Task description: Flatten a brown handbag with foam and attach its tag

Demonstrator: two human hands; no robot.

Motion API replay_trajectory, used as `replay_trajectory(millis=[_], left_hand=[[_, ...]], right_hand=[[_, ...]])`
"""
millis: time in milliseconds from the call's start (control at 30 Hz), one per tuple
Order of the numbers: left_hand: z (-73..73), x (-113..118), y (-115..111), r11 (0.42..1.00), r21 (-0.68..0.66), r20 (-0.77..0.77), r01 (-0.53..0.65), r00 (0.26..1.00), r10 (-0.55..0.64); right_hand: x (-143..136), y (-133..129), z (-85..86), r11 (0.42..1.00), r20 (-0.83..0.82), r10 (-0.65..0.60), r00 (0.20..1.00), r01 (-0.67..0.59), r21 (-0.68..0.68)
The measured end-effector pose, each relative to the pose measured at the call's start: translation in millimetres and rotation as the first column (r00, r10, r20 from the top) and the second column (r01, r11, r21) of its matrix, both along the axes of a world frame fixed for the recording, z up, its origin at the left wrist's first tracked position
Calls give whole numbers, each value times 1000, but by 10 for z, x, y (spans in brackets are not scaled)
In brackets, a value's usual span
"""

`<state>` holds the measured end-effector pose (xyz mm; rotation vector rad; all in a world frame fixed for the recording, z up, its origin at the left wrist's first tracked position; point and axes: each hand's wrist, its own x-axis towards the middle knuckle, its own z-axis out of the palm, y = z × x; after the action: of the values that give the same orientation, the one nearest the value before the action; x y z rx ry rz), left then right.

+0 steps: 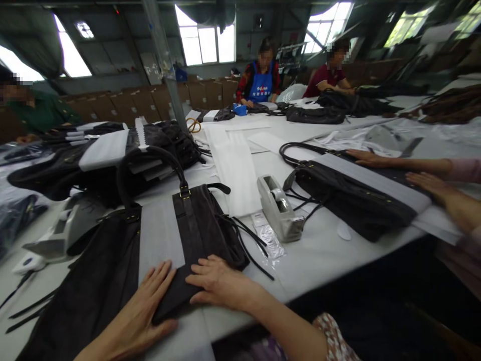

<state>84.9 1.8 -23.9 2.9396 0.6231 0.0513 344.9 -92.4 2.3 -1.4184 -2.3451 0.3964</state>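
A dark handbag lies flat on the white table in front of me, its looped handle pointing away. Across its body runs a pale foam strip. My left hand rests with fingers stretched on the strip's near end and the bag's lower edge, thumb apart. My right hand lies flat on the bag's near right part, fingers spread. Thin dark straps trail from the bag's right side. Neither hand grips anything.
A grey tape dispenser stands right of the bag, beside a small clear packet. Another dispenser is at left. Stacked dark bags lie behind. At right, a co-worker's hands press another dark bag. White sheets lie mid-table.
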Motion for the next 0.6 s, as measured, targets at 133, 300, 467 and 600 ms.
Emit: replay_trajectory(millis=[133,300,467,600], left_hand=[[146,28,71,997,-75,-54,-24,998,20],[398,71,149,970,-238,-99,-42,995,19],[533,103,177,925,-354,-151,-138,985,89],[591,135,218,890,-417,-168,-186,978,126]], right_hand=[[22,93,66,999,12,28,1000,-28,-39],[63,170,214,990,2,-11,1000,11,-139],[104,258,320,981,5,-21,1000,22,-195],[129,351,336,980,-36,-22,999,14,-198]])
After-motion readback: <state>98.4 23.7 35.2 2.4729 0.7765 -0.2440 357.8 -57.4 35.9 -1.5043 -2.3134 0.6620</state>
